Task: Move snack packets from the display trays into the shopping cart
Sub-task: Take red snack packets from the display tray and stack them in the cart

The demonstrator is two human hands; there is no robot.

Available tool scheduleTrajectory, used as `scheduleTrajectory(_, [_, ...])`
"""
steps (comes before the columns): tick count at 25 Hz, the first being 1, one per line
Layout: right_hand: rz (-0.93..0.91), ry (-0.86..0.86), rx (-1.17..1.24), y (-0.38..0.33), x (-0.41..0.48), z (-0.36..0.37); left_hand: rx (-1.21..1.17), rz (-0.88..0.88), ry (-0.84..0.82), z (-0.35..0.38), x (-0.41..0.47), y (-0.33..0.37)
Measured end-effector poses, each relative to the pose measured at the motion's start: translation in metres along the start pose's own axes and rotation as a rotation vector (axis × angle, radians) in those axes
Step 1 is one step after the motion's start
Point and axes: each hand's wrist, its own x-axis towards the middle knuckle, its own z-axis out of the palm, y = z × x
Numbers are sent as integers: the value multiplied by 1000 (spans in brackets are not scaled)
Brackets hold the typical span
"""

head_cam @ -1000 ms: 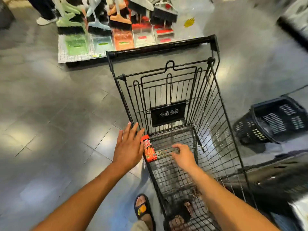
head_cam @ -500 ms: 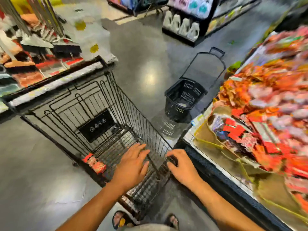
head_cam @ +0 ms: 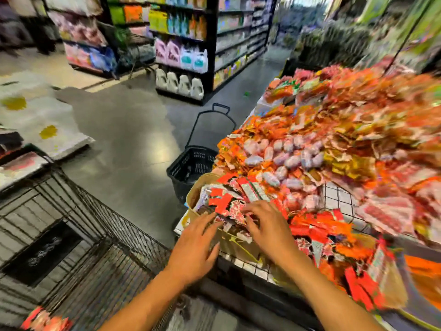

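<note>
Red snack pkts (head_cam: 225, 204) lie right under R grip (head_cam: 267, 226), fingers curled on them, hold unclear; L grip (head_cam: 196, 247) flat-fingered beside; cart (head_cam: 105, 225) sits left.

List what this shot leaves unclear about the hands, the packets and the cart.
- Head view: print on the snack packets, smeared by motion blur.
- Head view: whether the right hand grips a packet; its curled fingertips sink into the pile.
- Head view: near end of the cart, cut off by the bottom edge; the red packet at the lower left corner is blurred.
</note>
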Motion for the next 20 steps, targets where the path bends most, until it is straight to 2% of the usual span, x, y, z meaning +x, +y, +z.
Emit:
scheduleTrajectory(3, [113,-110,-237,25,29,-19,23,9,-11,3,16,13])
scheduleTrajectory(5, [122,-194,-269,33,39,-26,40,10,-7,2,26,19])
scheduleTrajectory(12, [45,-315,-314,47,47,-35,-75,52,35,-25,77,34])
scheduleTrajectory(14, [43,-224,-317,46,60,-49,-102,73,46,-37,93,40])
scheduleTrajectory(17, [13,6,-347,37,87,-87,-133,74,59,-56,114,50])
scheduleTrajectory(19, [-97,36,-225,24,101,-114,-175,30,65,-69,124,56])
scheduleTrajectory(20, [-152,-13,-133,15,107,-127,-216,0,55,-76,128,60])
